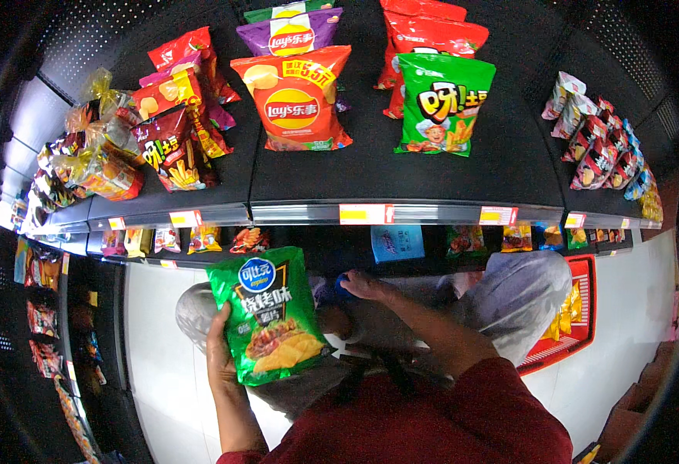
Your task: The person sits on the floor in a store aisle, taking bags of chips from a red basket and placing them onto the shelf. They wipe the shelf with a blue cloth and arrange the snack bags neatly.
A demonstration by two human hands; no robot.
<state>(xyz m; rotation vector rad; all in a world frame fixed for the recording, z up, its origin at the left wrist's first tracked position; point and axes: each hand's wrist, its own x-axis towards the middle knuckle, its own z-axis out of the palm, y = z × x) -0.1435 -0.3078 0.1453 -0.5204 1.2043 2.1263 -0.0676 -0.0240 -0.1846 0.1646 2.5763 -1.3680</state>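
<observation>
My left hand [221,354] grips the left edge of a green bag of potato chips [275,325], its printed front turned up towards me. Lower down and further right, my right hand [365,286] has its fingers closed around a small blue thing [344,285], mostly hidden and too dark to name. A light-blue packet [398,242] on the lower shelf lies just beyond that hand. On the shelf above stand an orange Lay's chip bag [293,113] and a green snack bag [445,104], each at the front of a row.
A red shopping basket [590,313] with yellow packets [565,313] stands on the floor beside my right knee. The black shelf [368,174] has a front edge with price tags [366,214]. More snack bags [174,148] crowd its left side. Another shelf unit [99,325] rises at far left.
</observation>
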